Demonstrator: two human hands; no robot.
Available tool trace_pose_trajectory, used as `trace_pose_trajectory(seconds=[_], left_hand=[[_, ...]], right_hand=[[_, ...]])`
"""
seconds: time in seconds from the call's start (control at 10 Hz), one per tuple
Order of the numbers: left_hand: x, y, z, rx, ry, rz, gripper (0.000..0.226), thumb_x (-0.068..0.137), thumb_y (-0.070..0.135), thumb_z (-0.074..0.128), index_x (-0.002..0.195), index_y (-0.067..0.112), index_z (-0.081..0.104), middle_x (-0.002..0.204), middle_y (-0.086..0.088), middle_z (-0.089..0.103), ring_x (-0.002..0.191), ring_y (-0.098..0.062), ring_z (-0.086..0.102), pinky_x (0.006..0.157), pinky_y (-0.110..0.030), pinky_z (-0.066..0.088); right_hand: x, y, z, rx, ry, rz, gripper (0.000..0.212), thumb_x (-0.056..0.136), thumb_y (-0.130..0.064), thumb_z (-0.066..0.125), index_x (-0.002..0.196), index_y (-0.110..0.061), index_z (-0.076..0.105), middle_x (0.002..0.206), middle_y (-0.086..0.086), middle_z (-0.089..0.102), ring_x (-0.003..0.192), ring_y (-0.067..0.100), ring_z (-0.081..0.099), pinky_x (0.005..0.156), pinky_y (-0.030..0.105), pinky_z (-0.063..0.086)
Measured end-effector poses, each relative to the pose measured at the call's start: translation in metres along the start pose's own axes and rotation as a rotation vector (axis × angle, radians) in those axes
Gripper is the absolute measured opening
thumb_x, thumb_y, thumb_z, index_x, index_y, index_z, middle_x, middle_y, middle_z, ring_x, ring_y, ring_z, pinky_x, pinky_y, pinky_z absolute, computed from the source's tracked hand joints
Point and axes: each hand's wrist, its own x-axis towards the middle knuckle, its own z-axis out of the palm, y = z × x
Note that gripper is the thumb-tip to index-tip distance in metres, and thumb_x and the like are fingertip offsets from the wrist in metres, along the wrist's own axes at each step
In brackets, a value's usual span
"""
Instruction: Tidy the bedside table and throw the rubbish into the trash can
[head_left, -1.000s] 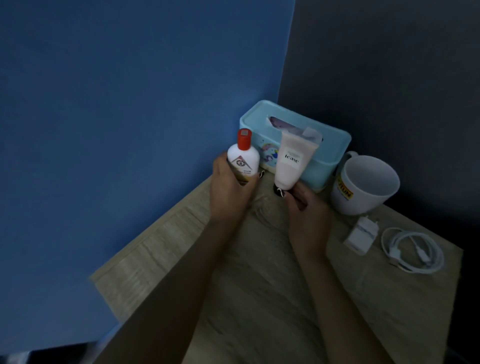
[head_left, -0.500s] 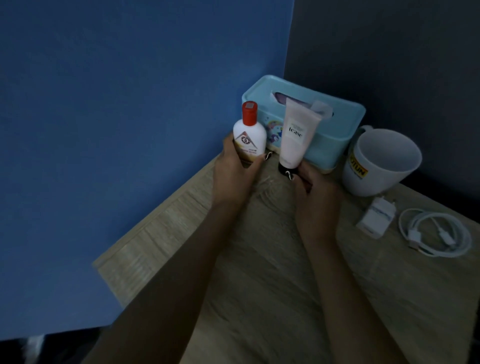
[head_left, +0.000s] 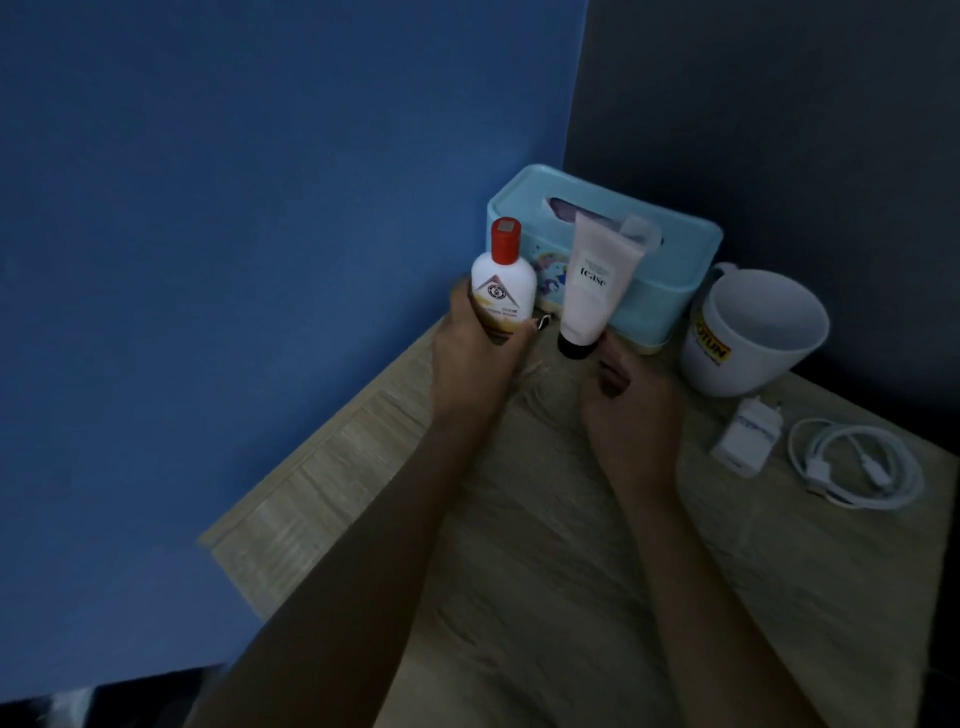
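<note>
My left hand (head_left: 475, 358) is wrapped around the lower half of a white bottle with a red cap (head_left: 503, 283), holding it upright by the blue wall. A pale pink tube (head_left: 595, 288) stands on its black cap and leans back against the light blue tissue box (head_left: 670, 270). My right hand (head_left: 623, 410) sits just right of and below that cap. Its fingers are loosely curled, and only the thumb tip is beside the cap. Both stand at the back of the wooden bedside table (head_left: 519, 545).
A large white mug with a yellow label (head_left: 753, 332) stands right of the tissue box. A white charger plug (head_left: 745, 436) and a coiled white cable (head_left: 857, 465) lie near the right edge. Blue wall on the left, dark wall behind.
Both hands carried the bottle and the tube back towards the tissue box. My right hand has come off the tube's cap, which now shows fully. The camera has shifted slightly.
</note>
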Motion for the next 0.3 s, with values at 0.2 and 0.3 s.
trace_pose_trajectory(seconds=[0.2, 0.3], left_hand=[[-0.018, 0.011, -0.018, -0.055, -0.169, -0.188, 0.091, 0.072, 0.055, 0.069, 0.145, 0.019, 0.029, 0.143, -0.003, 0.047, 0.131, -0.018, 0.046, 0.107, -0.042, 0.042], [-0.06, 0.027, -0.055, -0.007, -0.322, -0.25, 0.086, 0.084, 0.06, 0.05, 0.151, 0.021, 0.013, 0.157, -0.002, 0.025, 0.143, -0.017, 0.028, 0.116, -0.034, 0.026]], right_hand=[[-0.011, -0.018, -0.003, -0.105, 0.004, 0.172, 0.053, 0.079, 0.002, 0.059, 0.131, -0.008, 0.057, 0.111, 0.015, 0.07, 0.098, 0.027, 0.065, 0.087, 0.028, 0.045], [-0.035, -0.04, -0.015, -0.248, -0.025, 0.161, 0.04, 0.089, -0.018, 0.055, 0.125, -0.003, 0.06, 0.111, 0.022, 0.069, 0.099, 0.035, 0.067, 0.089, 0.037, 0.049]])
